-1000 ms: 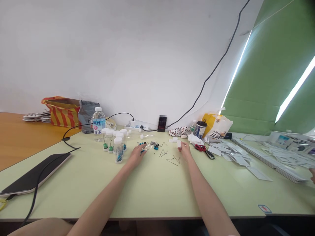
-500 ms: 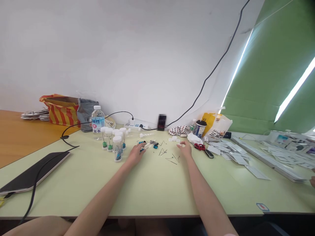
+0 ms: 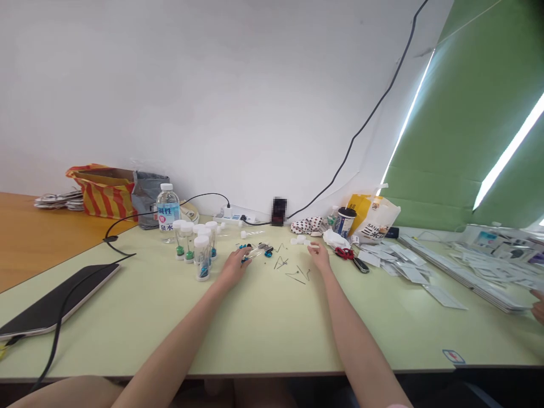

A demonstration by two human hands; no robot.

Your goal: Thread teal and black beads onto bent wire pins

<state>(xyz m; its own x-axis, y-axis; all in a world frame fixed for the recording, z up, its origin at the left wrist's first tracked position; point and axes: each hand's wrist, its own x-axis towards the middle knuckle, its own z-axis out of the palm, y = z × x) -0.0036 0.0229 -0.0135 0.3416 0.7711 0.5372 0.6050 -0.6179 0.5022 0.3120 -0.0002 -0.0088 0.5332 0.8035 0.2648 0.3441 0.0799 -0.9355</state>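
Note:
My left hand (image 3: 233, 267) rests near the table's middle, fingers curled round a clear tube (image 3: 254, 253) that lies slantwise. Small blue and dark pieces (image 3: 267, 251) lie beside its tip. Thumb and fingers of my right hand (image 3: 320, 259) are pinched on a small white cap (image 3: 313, 246). More white caps (image 3: 300, 240) sit just left of that hand. Between my hands several thin bent metal pieces (image 3: 296, 276) are scattered. To the left stand several clear tubes with white caps (image 3: 203, 258), with blue or green pieces inside.
A water bottle (image 3: 168, 212), a striped bag (image 3: 106, 192) and a dark flat device (image 3: 59, 297) are on the left. On the right are red-handled scissors (image 3: 344, 253), a black cup (image 3: 344, 221), a plastic bag (image 3: 376, 221) and white cards (image 3: 403, 263). Another person's hand (image 3: 538, 306) shows at the right edge.
My right hand has shifted slightly, with the white cap raised a little at its fingertips. My left hand stays almost still. The other person's hand reaches further into view.

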